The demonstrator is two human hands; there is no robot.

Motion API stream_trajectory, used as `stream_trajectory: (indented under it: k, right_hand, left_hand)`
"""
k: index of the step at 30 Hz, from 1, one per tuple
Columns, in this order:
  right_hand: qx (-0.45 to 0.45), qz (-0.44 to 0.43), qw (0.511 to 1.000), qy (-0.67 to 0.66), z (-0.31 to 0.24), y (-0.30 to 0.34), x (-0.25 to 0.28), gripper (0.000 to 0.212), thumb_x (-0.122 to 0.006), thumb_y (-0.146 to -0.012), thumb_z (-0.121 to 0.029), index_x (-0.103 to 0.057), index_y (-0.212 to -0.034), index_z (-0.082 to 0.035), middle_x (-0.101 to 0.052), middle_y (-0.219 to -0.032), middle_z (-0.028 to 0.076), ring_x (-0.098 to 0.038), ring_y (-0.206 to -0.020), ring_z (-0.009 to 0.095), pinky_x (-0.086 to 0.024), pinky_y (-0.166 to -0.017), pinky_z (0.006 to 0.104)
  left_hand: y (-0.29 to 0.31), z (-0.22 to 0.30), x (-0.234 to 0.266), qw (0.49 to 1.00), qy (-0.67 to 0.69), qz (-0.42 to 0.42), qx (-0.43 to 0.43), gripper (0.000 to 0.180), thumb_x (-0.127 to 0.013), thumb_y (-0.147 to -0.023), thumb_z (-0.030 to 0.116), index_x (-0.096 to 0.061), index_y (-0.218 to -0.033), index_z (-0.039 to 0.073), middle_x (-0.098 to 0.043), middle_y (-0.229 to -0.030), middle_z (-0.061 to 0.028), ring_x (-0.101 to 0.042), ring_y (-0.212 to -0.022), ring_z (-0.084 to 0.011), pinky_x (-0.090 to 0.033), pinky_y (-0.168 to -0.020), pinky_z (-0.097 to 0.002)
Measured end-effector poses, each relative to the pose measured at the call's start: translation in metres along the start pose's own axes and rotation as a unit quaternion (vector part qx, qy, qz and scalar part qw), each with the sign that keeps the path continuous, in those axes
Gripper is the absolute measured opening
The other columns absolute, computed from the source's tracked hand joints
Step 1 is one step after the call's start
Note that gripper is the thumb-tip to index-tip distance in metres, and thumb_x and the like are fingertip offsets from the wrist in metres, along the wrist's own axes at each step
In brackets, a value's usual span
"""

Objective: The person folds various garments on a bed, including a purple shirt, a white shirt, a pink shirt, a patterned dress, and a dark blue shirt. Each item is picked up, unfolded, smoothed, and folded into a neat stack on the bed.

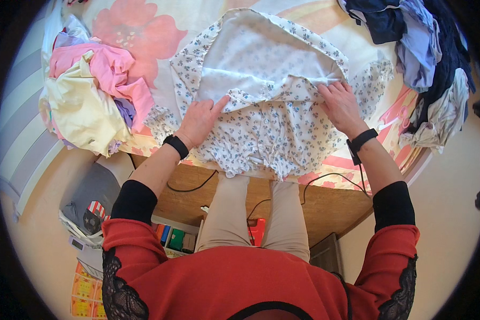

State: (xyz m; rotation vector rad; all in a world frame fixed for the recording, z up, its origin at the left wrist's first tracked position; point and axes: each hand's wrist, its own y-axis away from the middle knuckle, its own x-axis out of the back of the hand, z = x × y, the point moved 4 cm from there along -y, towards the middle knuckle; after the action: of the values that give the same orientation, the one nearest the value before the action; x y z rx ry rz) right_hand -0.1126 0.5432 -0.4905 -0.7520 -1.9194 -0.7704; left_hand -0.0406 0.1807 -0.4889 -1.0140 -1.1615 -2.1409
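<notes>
Ruffle [242, 154]: nearest the person [240, 280], along the near edge of the bed [138, 32].
Left hand [200, 120]: fingers closed on a fold of the blouse [290, 133], left of its middle.
Right hand [342, 106]: fingers closed over the fold's right end, a little farther off; thumb hard to see.
Blouse: on the bed; open white inside [266, 50] lies beyond the grip.
Long axis: left sleeve [160, 122] to right sleeve [376, 80], right end farther.
Nearer its middle: left hand.
</notes>
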Motion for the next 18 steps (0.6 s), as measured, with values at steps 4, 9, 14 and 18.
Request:
stream_trajectory:
  k: [4, 9, 14, 18]
  right_hand:
    - [-0.067, -0.094, 0.993, -0.019, -0.004, -0.008, -0.023, 0.014, -0.064, -0.083, -0.013, -0.058, -0.095, -0.009, -0.067, -0.086, 0.01, -0.062, -0.097, 0.03, -0.043, -0.094, 0.0454]
    - [-0.146, -0.168, 0.974, -0.041, 0.005, -0.016, -0.051, 0.012, -0.063, -0.081, -0.012, -0.058, -0.091, -0.007, -0.069, -0.083, 0.017, -0.066, -0.086, 0.037, -0.05, -0.077, 0.0496]
    - [-0.152, -0.168, 0.971, -0.073, 0.011, -0.014, -0.061, 0.015, -0.062, -0.083, -0.015, -0.059, -0.094, -0.006, -0.066, -0.086, 0.02, -0.063, -0.088, 0.041, -0.05, -0.079, 0.051]
    - [-0.132, -0.148, 0.977, -0.079, 0.012, -0.013, -0.057, 0.011, -0.063, -0.084, -0.015, -0.06, -0.09, -0.006, -0.067, -0.085, 0.018, -0.064, -0.088, 0.039, -0.05, -0.078, 0.0498]
  left_hand:
    - [-0.01, -0.009, -0.011, 0.998, 0.026, 0.007, 0.059, 0.052, -0.063, -0.083, 0.007, -0.051, -0.132, 0.016, -0.06, -0.09, -0.0062, -0.061, -0.091, -0.028, -0.044, -0.079, -0.0414]
    - [-0.03, -0.019, -0.022, 0.992, 0.052, -0.026, 0.111, 0.045, -0.074, -0.077, 0.015, -0.055, -0.118, 0.013, -0.066, -0.098, -0.0117, -0.063, -0.097, -0.0327, -0.045, -0.08, -0.0458]
    - [-0.039, -0.029, -0.033, 0.992, 0.051, -0.039, 0.105, 0.033, -0.074, -0.077, 0.018, -0.06, -0.107, 0.013, -0.067, -0.097, -0.0095, -0.063, -0.099, -0.0317, -0.044, -0.081, -0.0457]
    - [-0.031, -0.032, -0.031, 0.996, 0.051, -0.001, 0.069, 0.025, -0.07, -0.076, 0.01, -0.062, -0.1, 0.011, -0.065, -0.102, -0.0098, -0.061, -0.102, -0.0311, -0.044, -0.082, -0.0452]
